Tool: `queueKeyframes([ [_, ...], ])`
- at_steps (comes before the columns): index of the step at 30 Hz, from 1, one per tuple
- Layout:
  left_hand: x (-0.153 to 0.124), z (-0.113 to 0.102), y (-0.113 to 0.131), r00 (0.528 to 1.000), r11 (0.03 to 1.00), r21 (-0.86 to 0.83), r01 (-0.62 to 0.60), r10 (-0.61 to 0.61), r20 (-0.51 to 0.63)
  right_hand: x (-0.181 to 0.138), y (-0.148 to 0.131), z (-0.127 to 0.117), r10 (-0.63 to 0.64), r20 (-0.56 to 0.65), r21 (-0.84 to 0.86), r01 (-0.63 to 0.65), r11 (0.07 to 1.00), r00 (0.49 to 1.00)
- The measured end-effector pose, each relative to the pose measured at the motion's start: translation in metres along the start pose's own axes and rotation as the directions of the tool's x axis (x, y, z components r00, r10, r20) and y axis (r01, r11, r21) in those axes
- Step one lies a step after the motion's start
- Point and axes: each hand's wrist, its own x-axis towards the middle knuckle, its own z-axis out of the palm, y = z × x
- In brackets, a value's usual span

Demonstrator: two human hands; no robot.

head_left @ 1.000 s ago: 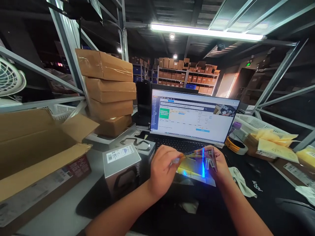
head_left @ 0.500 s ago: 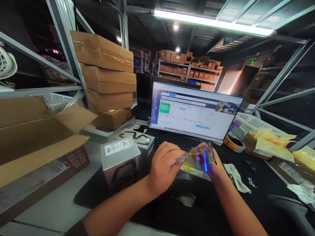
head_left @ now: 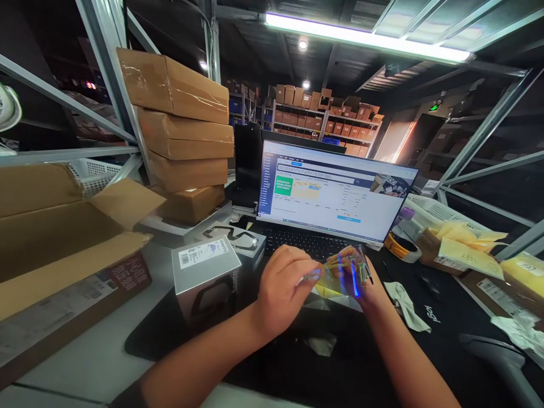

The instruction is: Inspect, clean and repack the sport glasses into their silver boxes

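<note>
Left hand (head_left: 278,292) pinching clear film (head_left: 340,279) at its left edge, right hand (head_left: 370,290) gripping right end, probably to steady it. Film's above dark mat (head_left: 148,334), before screen (head_left: 331,195); gray box (head_left: 206,265) left, leaving hands room.

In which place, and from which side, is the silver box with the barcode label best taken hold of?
Probably by its left and right walls near the front, coming from above: nothing stands on the flat top of the silver box, while another box sits close behind, toward the right.
</note>
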Motion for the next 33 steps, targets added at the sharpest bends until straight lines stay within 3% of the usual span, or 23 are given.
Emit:
queueKeyframes([
  [7,0.002,-0.001,0.002,0.998,1.000,-0.006,0.029,-0.029,0.054,-0.001,-0.004,0.002,0.019,-0.012,-0.009,-0.019,1.000,1.000],
  [9,0.006,-0.002,0.004,0.985,0.998,-0.010,0.064,-0.061,0.163,-0.001,-0.006,0.001,0.034,-0.027,-0.015,-0.035,0.999,0.999],
  [12,0.012,-0.006,0.006,0.928,0.994,-0.043,0.105,-0.083,0.363,-0.002,-0.010,0.002,0.072,-0.040,-0.022,-0.073,0.997,0.997],
  [14,0.014,-0.008,0.006,0.901,0.991,-0.059,0.120,-0.084,0.425,-0.003,-0.013,0.003,0.097,-0.035,-0.023,-0.098,0.995,0.995],
  [22,0.011,-0.007,0.006,0.906,0.992,-0.071,0.108,-0.069,0.417,-0.005,-0.017,0.007,0.142,-0.005,-0.024,-0.142,0.990,0.990],
  [33,0.013,-0.008,0.007,0.905,0.991,-0.062,0.121,-0.084,0.418,-0.006,-0.024,0.008,0.110,0.058,-0.072,-0.106,0.992,0.992],
])
